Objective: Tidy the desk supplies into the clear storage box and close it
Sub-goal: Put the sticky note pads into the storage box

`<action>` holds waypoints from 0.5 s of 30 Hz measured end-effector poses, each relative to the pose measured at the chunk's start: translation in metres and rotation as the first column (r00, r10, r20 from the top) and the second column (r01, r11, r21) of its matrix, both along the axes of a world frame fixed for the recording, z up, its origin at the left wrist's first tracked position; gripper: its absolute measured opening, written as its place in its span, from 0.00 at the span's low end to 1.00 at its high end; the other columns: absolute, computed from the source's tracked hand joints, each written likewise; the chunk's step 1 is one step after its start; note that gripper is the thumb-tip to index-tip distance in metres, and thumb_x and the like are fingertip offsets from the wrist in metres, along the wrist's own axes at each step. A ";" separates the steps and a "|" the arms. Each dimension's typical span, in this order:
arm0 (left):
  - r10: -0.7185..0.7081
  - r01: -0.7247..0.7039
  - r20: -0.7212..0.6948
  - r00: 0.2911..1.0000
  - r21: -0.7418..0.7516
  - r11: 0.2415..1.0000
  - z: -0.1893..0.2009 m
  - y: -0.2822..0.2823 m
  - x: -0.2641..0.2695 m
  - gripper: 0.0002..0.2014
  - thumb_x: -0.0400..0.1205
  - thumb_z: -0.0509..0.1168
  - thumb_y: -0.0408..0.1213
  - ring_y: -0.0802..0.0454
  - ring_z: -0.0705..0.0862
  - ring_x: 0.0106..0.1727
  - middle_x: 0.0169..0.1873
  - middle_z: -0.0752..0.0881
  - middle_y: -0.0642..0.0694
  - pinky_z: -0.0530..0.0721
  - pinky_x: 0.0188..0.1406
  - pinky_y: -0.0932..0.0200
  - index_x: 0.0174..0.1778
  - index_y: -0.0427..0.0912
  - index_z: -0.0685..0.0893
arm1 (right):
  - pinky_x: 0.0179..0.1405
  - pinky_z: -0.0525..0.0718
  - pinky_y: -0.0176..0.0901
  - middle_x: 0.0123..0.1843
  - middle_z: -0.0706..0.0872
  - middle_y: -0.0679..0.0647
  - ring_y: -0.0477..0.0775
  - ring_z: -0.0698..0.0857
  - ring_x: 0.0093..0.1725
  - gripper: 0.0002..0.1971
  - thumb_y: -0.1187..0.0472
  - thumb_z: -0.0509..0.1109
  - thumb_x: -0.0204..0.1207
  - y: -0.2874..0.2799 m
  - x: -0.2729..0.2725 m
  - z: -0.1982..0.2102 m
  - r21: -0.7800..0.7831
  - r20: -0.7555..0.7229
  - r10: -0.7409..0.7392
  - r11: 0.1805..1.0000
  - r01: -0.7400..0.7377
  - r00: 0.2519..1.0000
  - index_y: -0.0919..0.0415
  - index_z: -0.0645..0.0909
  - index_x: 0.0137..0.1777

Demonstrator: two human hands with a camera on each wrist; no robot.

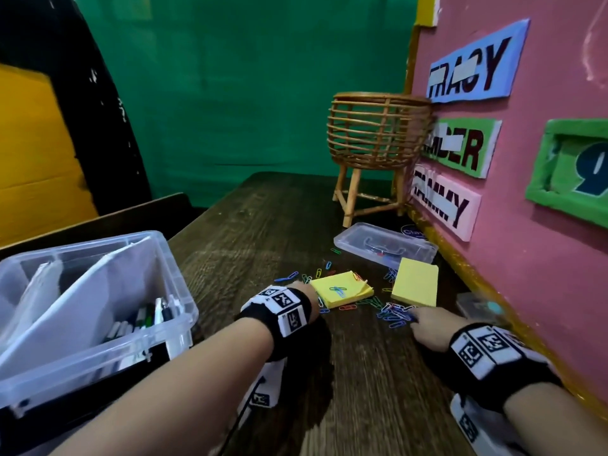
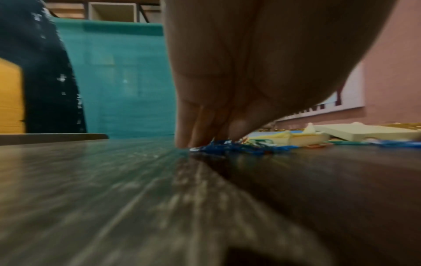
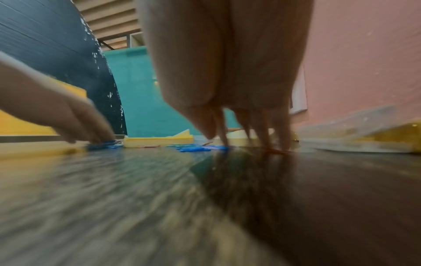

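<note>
Left hand [image 2: 227, 81] bunches its fingers on the paper clips [image 1: 394, 315] just left of the near sticky pad [image 1: 342, 292], can't tell if any's pinched. Right hand [image 1: 427, 327], right of the pad, pokes with straight fingers. Clear storage box [image 1: 187, 291]: open, well left. A loosely scooped handful probably spills en route.

Open desk [image 1: 256, 232] btwn storage box [image 1: 187, 291], clips [image 1: 394, 315]; wall [image 1: 533, 274] hems rt.

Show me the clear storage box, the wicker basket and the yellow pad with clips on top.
clear storage box [image 1: 184, 287], head view, right rim.
wicker basket [image 1: 378, 136], head view, woven side.
yellow pad [image 1: 324, 286], head view, top sheet.
</note>
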State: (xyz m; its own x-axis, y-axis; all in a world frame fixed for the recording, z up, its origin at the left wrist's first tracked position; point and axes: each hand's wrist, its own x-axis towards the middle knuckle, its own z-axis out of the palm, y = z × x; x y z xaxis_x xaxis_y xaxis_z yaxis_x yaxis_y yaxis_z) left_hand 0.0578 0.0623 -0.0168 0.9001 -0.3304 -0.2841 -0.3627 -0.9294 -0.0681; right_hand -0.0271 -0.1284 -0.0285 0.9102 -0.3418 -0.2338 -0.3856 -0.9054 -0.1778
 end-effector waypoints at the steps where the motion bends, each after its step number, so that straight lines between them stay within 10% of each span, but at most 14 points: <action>1: 0.031 -0.031 0.015 0.999 -0.043 0.999 -0.004 0.000 0.005 0.17 0.83 0.58 0.37 0.43 0.80 0.67 0.65 0.82 0.40 0.77 0.46 0.59 0.65 0.36 0.80 | 0.63 0.74 0.40 0.68 0.80 0.59 0.58 0.78 0.67 0.17 0.65 0.54 0.80 0.002 0.002 0.002 0.032 0.032 0.049 0.998 -0.050 0.998 0.60 0.79 0.65; 5: -0.003 0.026 0.191 0.982 -0.118 0.993 0.003 -0.009 0.008 0.26 0.80 0.62 0.45 0.43 0.73 0.72 0.70 0.75 0.41 0.73 0.69 0.42 0.72 0.39 0.69 | 0.59 0.76 0.38 0.60 0.84 0.56 0.54 0.81 0.60 0.15 0.67 0.58 0.77 0.003 0.006 0.007 0.009 0.218 0.105 0.994 -0.110 0.970 0.60 0.86 0.53; 15: 0.021 -0.016 0.017 1.000 -0.227 0.974 -0.012 -0.028 0.029 0.38 0.77 0.62 0.61 0.41 0.77 0.69 0.69 0.76 0.37 0.76 0.65 0.50 0.73 0.35 0.67 | 0.63 0.78 0.50 0.67 0.73 0.66 0.64 0.77 0.65 0.22 0.53 0.58 0.79 -0.021 0.024 0.000 -0.039 0.233 -0.198 0.976 0.212 0.952 0.67 0.69 0.69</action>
State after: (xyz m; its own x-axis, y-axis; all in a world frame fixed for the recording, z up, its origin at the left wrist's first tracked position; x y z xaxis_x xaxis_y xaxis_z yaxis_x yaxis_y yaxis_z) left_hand 0.0864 0.0346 -0.0287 0.9113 -0.3673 -0.1859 -0.3458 -0.9280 0.1384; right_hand -0.0029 -0.1495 -0.0282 0.8455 -0.5339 -0.0016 -0.5203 -0.8232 -0.2272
